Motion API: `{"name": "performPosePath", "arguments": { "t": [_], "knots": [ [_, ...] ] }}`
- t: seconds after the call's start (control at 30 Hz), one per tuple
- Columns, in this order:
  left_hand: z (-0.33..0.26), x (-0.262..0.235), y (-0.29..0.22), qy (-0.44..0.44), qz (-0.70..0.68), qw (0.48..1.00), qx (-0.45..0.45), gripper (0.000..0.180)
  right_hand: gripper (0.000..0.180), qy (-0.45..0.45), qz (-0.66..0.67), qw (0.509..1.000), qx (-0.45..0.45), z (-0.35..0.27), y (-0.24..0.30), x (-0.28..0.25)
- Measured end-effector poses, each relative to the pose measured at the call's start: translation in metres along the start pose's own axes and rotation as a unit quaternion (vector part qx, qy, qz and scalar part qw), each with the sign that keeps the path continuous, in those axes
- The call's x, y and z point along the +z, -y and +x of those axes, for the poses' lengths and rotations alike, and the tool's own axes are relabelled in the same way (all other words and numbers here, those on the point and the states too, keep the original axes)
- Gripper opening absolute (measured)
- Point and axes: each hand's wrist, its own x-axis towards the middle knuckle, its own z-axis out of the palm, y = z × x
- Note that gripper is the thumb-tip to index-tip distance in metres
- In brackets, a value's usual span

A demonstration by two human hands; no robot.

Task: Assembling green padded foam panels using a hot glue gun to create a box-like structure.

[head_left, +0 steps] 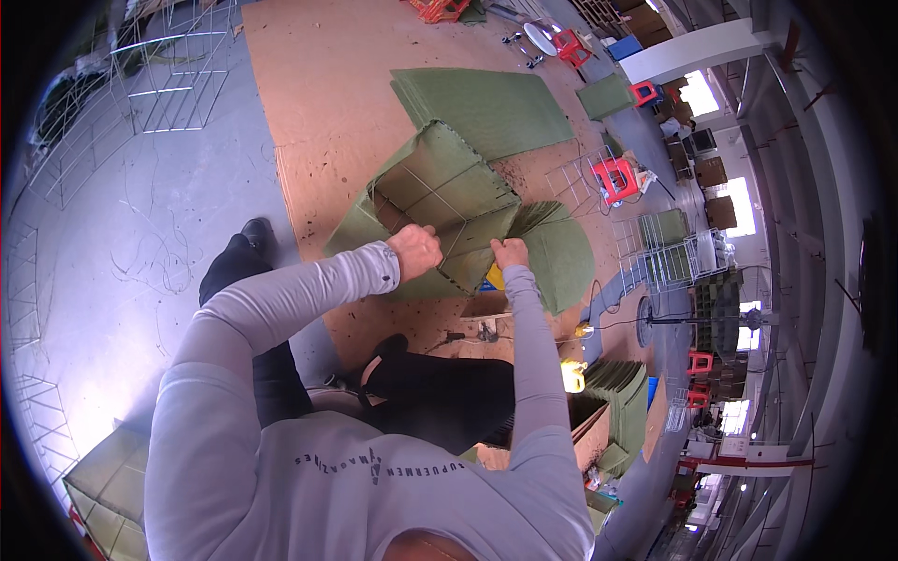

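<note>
In front of me a green open-topped box (444, 173) with a thin metal wire frame (433, 191) inside stands tilted, its opening toward me. My left hand (416, 252) is closed at the near left rim. My right hand (510, 252) is closed in a pinch at the near right edge of the box; whether a small piece lies between its fingertips is hidden. Below the box, between my hands, a yellow and blue item (493, 278) shows in part.
Green flat sheets (486, 110) lie stacked on the brown cardboard (309, 103) beyond the box, with more green sheets (561, 257) at the right. Wire frames (178, 84) stand at the far left. A red stool (615, 179) and a yellow bottle (572, 376) are to the right.
</note>
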Motion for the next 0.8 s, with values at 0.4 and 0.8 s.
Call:
{"name": "performPosePath", "arguments": {
  "t": [0.4, 0.8],
  "knots": [
    [-0.002, 0.007, 0.003, 0.015, -0.016, 1.000, -0.013, 0.010, 0.034, -0.080, -0.056, 0.994, 0.051, 0.042, 0.010, 0.008],
    [-0.004, -0.001, 0.001, 0.023, -0.006, 1.000, -0.014, 0.010, 0.033, -0.081, -0.104, 0.981, 0.140, 0.048, 0.039, -0.007]
  ]
}}
